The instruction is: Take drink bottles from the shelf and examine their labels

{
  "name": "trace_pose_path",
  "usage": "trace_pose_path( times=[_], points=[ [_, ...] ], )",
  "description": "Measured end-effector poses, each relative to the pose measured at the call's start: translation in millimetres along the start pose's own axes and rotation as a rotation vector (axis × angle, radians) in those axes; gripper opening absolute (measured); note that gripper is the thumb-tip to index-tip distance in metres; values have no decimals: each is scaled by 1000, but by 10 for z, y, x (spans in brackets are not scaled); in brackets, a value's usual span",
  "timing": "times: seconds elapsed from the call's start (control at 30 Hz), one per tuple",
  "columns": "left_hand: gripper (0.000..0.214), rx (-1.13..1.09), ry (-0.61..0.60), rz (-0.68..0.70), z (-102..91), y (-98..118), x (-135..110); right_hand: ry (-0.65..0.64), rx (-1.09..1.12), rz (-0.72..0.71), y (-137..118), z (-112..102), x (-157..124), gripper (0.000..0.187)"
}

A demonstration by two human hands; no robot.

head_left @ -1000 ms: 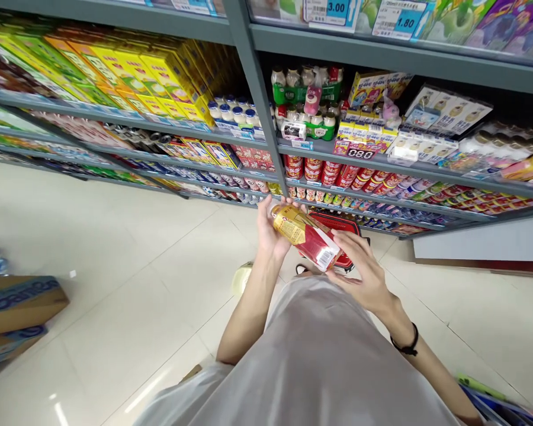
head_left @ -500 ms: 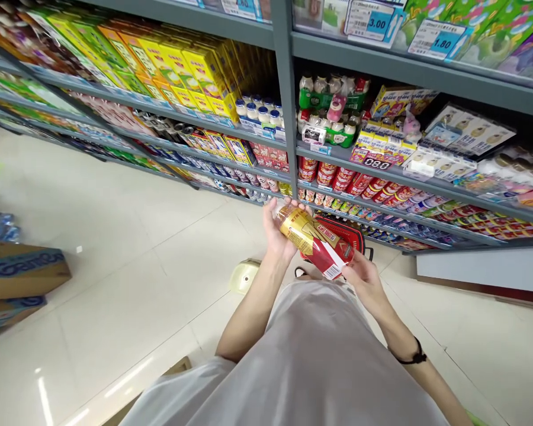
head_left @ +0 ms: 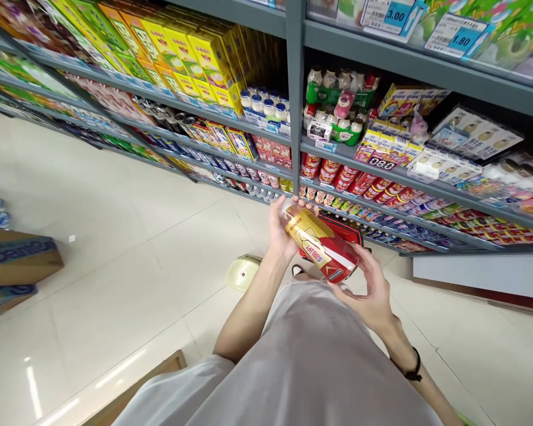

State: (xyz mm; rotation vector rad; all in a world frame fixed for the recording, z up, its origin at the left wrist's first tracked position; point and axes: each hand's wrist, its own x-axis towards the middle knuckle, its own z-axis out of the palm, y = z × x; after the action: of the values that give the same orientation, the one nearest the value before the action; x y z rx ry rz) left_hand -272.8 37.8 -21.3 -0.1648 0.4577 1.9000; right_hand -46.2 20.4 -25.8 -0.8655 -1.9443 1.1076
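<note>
A drink bottle (head_left: 320, 241) with a gold and red label lies slanted across the front of my body, its base toward the lower right. My left hand (head_left: 282, 232) is wrapped round the neck end, fingertips showing beyond it. At the base, my right hand (head_left: 373, 296) grips with thumb and fingers on opposite sides. Beneath the bottle, a red basket (head_left: 344, 228) on the floor is partly hidden.
Shelves (head_left: 296, 89) of packaged drinks run across the front. A pale yellow stool (head_left: 242, 272) stands on the floor left of my legs. Cardboard boxes (head_left: 22, 257) are stacked at the far left. A white low ledge (head_left: 479, 284) is at the right.
The bottle has turned about its long axis, so the barcode is out of sight and the label's front faces up. My right hand's thumb and fingers have spread wider round the base.
</note>
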Motion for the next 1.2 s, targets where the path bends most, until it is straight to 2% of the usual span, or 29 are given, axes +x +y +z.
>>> trace_pose_path(
  times=[0.1,0.23,0.33,0.4,0.47,0.57,0.67,0.73,0.83,0.93,1.03,1.13,1.2],
  points=[
    [23,-8,-8,-19,-32,-30,11,-45,-151,-179,24,-50,-22,94],
    [27,21,44,-54,-71,-99,41,-144,-385,-382,38,-152,-61,96],
    [30,11,29,-70,-87,-164,52,-170,-517,-468,65,-217,-112,99],
    [30,-24,2,-80,-90,-203,40,-167,-534,-462,101,-238,-145,101],
    [28,-30,-3,-86,-86,-238,11,-138,-473,-413,140,-234,-173,101],
    [20,28,-11,-60,-70,-295,-51,-12,-275,-288,166,-188,-215,98],
    [17,99,-66,-16,-37,-381,-116,133,-40,-82,124,-159,-264,91],
    [18,122,-105,-6,3,-464,-157,164,127,75,82,-192,-298,88],
    [23,125,-168,-15,93,-636,-224,166,404,267,46,-343,-353,83],
    [33,129,-214,-45,206,-868,-304,146,686,463,27,-582,-422,72],
    [37,146,-244,-61,319,-1138,-397,45,925,644,-13,-853,-513,56],
    [35,180,-269,-75,418,-1427,-503,-85,1040,732,-25,-1112,-656,61],
    [32,191,-265,-80,479,-1631,-584,-82,1025,743,18,-1268,-795,66]
  ],
)
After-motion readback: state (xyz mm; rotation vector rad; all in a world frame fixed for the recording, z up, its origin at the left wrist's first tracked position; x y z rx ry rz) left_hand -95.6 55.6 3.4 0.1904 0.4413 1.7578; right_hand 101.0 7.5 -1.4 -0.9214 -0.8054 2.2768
